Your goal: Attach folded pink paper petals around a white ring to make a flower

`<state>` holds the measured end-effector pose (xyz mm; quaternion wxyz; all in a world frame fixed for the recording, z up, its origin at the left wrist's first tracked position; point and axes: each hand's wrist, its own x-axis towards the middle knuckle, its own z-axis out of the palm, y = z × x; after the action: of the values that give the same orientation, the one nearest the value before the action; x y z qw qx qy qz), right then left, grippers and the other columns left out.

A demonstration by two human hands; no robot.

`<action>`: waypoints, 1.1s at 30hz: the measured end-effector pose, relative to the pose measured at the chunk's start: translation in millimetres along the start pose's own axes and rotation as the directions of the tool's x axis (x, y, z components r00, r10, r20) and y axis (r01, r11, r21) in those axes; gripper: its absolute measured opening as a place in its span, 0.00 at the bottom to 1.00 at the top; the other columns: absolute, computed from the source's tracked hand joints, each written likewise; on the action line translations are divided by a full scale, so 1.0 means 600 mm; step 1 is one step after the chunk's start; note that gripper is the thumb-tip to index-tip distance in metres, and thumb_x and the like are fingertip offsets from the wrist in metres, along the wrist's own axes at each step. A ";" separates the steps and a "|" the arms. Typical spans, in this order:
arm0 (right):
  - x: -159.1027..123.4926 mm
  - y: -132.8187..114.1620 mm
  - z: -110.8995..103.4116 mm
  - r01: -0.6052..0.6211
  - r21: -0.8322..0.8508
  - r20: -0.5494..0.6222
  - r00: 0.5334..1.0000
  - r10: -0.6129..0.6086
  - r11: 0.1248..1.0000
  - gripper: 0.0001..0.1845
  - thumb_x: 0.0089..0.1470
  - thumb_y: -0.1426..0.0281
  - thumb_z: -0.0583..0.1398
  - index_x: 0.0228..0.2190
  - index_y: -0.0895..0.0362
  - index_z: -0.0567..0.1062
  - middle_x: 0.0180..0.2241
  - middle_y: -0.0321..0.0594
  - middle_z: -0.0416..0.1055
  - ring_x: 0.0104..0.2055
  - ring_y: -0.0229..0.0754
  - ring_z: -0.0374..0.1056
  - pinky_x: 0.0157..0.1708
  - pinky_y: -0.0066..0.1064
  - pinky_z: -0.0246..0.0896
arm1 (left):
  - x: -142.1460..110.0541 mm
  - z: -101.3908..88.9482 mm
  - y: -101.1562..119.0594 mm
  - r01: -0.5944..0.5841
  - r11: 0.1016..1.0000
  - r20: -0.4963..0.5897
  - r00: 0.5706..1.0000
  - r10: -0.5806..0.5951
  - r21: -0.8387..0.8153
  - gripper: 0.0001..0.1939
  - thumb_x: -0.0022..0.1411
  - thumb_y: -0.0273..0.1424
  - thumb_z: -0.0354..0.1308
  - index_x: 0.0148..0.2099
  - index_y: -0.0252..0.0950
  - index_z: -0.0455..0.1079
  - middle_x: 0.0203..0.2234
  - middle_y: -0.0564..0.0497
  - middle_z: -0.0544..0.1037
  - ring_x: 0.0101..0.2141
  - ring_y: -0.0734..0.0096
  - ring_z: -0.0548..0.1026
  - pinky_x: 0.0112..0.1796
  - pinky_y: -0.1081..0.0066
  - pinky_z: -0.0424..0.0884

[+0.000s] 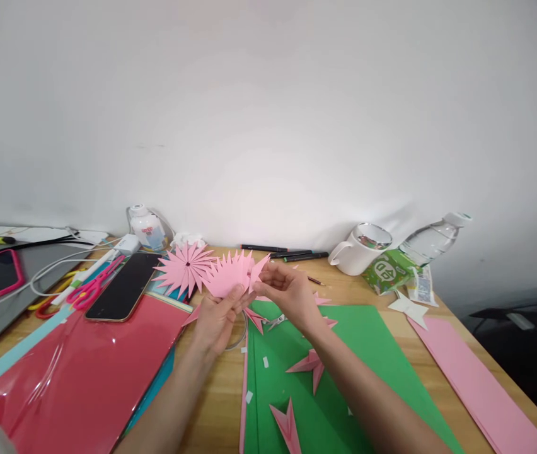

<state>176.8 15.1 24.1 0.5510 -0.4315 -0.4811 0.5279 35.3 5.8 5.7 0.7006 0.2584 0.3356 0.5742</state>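
Note:
A fan of joined pink folded-paper pieces (pixel 225 275) is raised above the table between my two hands. My left hand (pixel 219 315) grips its lower edge, thumb on the front. At the fan's right end, my right hand (pixel 290 290) pinches a pointed pink paper piece (pixel 259 271); whether that piece is joined to the fan I cannot tell. A round pink paper star (pixel 187 265) shows just left of the fan. Loose pink folded pieces (pixel 287 425) lie on the green paper (pixel 363 353) below, with small scissors (pixel 277 322) partly hidden near my right wrist.
On the left are a red sheet (pixel 121 359) in clear film, a phone (pixel 124 287) and pink scissors (pixel 91 287). Pens (pixel 305 256), a white mug (pixel 360 249), a green packet (pixel 386 271) and a leaning bottle (pixel 433 239) line the back. Pink paper strips (pixel 476 384) lie right.

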 end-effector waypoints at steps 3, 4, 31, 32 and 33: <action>-0.001 0.004 0.001 0.012 -0.010 0.034 0.999 -0.012 1.000 0.14 0.36 0.64 0.69 0.25 0.58 0.74 0.26 0.37 0.73 0.29 0.37 0.70 0.35 0.32 0.69 | 0.001 0.000 -0.003 0.003 1.000 0.008 1.000 -0.003 0.009 0.17 0.41 0.31 0.72 0.34 0.31 0.75 0.33 0.44 0.82 0.36 0.57 0.80 0.45 0.59 0.73; -0.001 0.005 0.002 0.017 -0.014 0.026 1.000 -0.017 1.000 0.14 0.37 0.64 0.69 0.26 0.58 0.74 0.26 0.37 0.73 0.29 0.38 0.70 0.35 0.32 0.69 | 0.001 0.000 -0.003 0.000 1.000 0.006 1.000 0.000 0.008 0.16 0.41 0.31 0.72 0.34 0.31 0.75 0.33 0.44 0.82 0.36 0.57 0.80 0.45 0.59 0.74; -0.009 0.018 0.008 0.112 -0.117 0.008 0.994 -0.112 0.987 0.12 0.40 0.67 0.68 0.27 0.57 0.72 0.27 0.37 0.71 0.30 0.38 0.69 0.34 0.31 0.68 | 0.001 0.000 -0.006 -0.029 0.998 0.001 1.000 0.029 0.063 0.16 0.42 0.31 0.72 0.35 0.31 0.76 0.32 0.43 0.82 0.36 0.57 0.80 0.42 0.62 0.75; -0.009 0.017 0.008 0.088 -0.106 0.010 0.996 -0.088 0.990 0.14 0.39 0.66 0.69 0.27 0.57 0.72 0.27 0.37 0.71 0.30 0.38 0.69 0.33 0.31 0.68 | 0.001 0.000 -0.007 -0.030 0.997 0.001 1.000 0.030 0.076 0.17 0.42 0.32 0.71 0.36 0.30 0.76 0.32 0.42 0.82 0.36 0.57 0.80 0.42 0.61 0.75; -0.009 0.016 0.007 0.067 -0.092 0.011 0.998 -0.066 0.994 0.15 0.37 0.65 0.70 0.27 0.57 0.72 0.27 0.37 0.71 0.30 0.38 0.69 0.33 0.31 0.68 | 0.001 0.000 -0.007 -0.032 0.996 -0.002 0.999 0.032 0.085 0.17 0.42 0.32 0.72 0.36 0.30 0.76 0.32 0.42 0.82 0.36 0.57 0.80 0.42 0.61 0.75</action>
<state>171.1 10.1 15.0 0.5458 -0.4382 -0.5212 0.4883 37.9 5.7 2.4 0.6790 0.2924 0.3568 0.5711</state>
